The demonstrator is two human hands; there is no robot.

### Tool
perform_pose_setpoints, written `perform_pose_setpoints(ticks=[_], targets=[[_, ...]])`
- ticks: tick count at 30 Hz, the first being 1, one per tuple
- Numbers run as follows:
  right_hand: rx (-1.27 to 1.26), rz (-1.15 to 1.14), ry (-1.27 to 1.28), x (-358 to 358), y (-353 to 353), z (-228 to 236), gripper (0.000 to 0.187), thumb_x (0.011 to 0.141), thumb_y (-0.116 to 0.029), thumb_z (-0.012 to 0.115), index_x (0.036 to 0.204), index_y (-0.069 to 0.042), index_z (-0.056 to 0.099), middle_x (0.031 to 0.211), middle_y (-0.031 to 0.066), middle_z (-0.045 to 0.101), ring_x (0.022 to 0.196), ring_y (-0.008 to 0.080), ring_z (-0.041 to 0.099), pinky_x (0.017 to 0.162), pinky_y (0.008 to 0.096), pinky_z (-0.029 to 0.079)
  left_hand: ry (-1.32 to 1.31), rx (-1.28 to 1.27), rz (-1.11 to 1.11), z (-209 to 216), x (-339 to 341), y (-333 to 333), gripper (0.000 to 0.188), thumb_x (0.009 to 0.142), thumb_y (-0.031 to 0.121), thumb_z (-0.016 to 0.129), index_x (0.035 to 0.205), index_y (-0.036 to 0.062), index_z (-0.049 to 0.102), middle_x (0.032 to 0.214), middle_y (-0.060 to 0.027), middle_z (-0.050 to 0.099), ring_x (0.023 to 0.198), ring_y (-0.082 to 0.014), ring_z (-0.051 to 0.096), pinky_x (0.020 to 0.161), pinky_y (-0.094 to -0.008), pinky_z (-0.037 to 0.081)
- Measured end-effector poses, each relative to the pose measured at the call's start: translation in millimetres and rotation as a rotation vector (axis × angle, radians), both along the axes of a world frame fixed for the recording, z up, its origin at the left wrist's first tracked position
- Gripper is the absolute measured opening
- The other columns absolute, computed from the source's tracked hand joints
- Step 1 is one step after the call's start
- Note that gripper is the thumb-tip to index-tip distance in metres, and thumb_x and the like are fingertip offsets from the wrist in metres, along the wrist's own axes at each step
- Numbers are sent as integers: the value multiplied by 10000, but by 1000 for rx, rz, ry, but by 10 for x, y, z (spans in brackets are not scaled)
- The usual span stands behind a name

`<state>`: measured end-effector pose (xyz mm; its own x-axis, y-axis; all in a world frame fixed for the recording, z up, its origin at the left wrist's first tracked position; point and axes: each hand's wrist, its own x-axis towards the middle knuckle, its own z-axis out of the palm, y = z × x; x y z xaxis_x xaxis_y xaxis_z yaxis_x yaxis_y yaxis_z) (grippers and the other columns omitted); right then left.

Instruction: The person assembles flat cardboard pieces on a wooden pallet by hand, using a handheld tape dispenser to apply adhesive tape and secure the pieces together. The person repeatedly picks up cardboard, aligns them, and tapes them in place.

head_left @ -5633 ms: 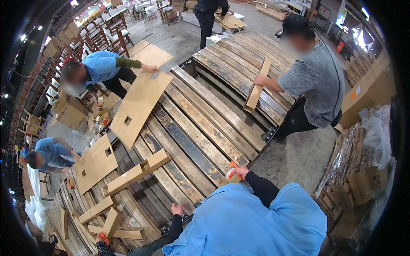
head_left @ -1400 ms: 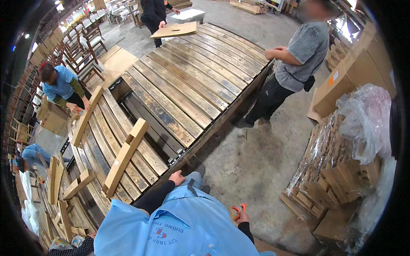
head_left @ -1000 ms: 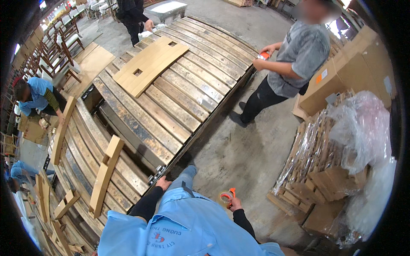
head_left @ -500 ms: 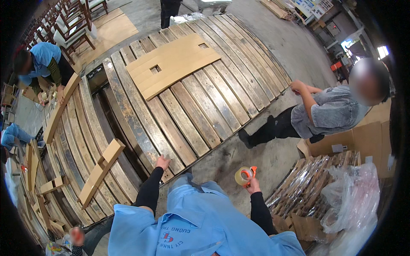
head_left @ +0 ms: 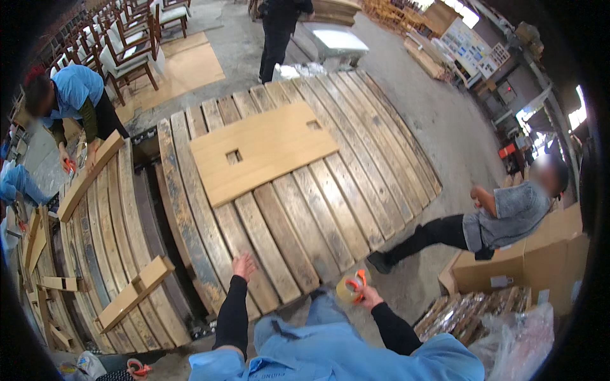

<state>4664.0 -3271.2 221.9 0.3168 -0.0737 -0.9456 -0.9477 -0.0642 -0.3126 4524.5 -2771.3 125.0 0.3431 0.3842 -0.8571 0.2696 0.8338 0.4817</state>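
My right hand [head_left: 370, 297] grips a tape dispenser [head_left: 359, 279] with an orange frame and a roll of clear tape, held just off the near edge of the slatted wooden table [head_left: 279, 235]. My left hand [head_left: 243, 265] is over the near slats with its fingers spread, holding nothing; whether it touches the wood I cannot tell. Beyond it, a flat cardboard sheet [head_left: 267, 155] with two square cutouts lies across the slats. To the left, a long folded cardboard piece [head_left: 136, 295] rests on slats past a dark gap.
A co-worker [head_left: 76, 95] at the far left handles a long cardboard strip [head_left: 92, 178]. Another person [head_left: 508, 216] stands at the right beside a large cardboard box [head_left: 521, 254]. Plastic wrap [head_left: 521, 343] lies at the lower right. Chairs [head_left: 127, 51] fill the back left.
The view has tilted up. My left hand has moved farther over the slats and its fingers have spread. My right hand, still holding the tape dispenser, is closer to the table edge.
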Motion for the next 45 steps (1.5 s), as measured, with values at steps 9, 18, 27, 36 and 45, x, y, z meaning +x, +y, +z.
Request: perform_pose_setpoints(ticks=[9,18,27,36,45], targets=[[146,168,-158,1505,147,-354,367,878,-32,653,1242,-45,610,1003,88,648,898,243,655,766,431,574,-402,184,523,-1195,1730,1828,710,931,380,754,1470,62,419,1408,-124,538,1159,-289,582,908,-525,508],[-12,32,-601,3054,-387,-1099,570,817,92,587,1375,-28,590,1136,35,678,1002,159,637,884,322,522,-197,231,765,-1309,2710,1940,443,967,290,743,1348,131,580,1270,-57,658,1077,-236,625,907,-407,523],[-431,429,-725,3481,-362,-1212,560,840,14,599,1399,7,563,1305,150,624,1177,309,605,1023,408,474,-296,378,517,-891,1320,-15,485,1053,257,597,1500,109,480,1473,-50,573,1328,-226,551,1054,-455,490],[-463,1040,-1104,3630,286,-930,721,833,-269,721,1442,37,485,1544,305,407,1395,460,414,1176,491,343,145,204,736,-309,136,-1702,628,967,205,686,1517,92,406,1556,-150,446,1384,-363,485,1108,-571,435],[-495,1184,-823,3112,912,-1232,800,802,-335,785,1422,58,468,1436,301,485,1317,471,487,1112,512,420,1526,893,-25,-405,-486,-1347,803,858,295,799,1483,-26,411,1582,-231,391,1458,-420,375,1218,-537,295]])
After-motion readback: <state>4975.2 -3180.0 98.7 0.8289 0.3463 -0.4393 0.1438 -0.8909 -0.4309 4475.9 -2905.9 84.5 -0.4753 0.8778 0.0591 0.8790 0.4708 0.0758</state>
